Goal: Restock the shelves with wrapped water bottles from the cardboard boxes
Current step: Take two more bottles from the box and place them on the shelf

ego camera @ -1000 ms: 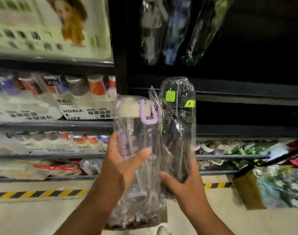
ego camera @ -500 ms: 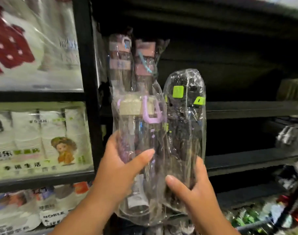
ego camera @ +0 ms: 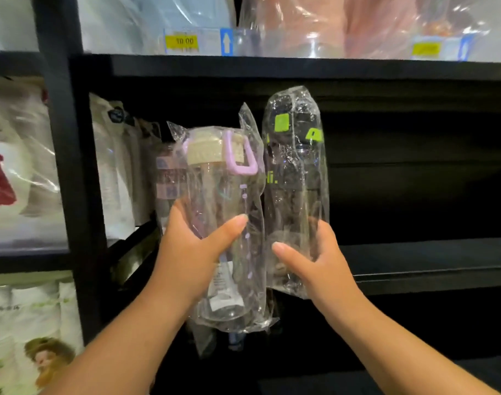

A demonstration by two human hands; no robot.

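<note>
Two wrapped bottles head for the dark shelf (ego camera: pixel 414 263).
Left hand (ego camera: pixel 192 252) grips lilac-handled bottle (ego camera: pixel 220 212), right hand (ego camera: pixel 315 260) grips green-tabbed bottle (ego camera: pixel 295 178); best set upright w/ bases flat.

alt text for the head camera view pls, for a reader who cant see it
A person's left hand grips a plastic-wrapped clear water bottle with a cream lid and lilac loop, and the right hand grips a wrapped dark bottle with lime-green buttons, both upright before a black shelf. A similar wrapped bottle stands behind at left.
</note>
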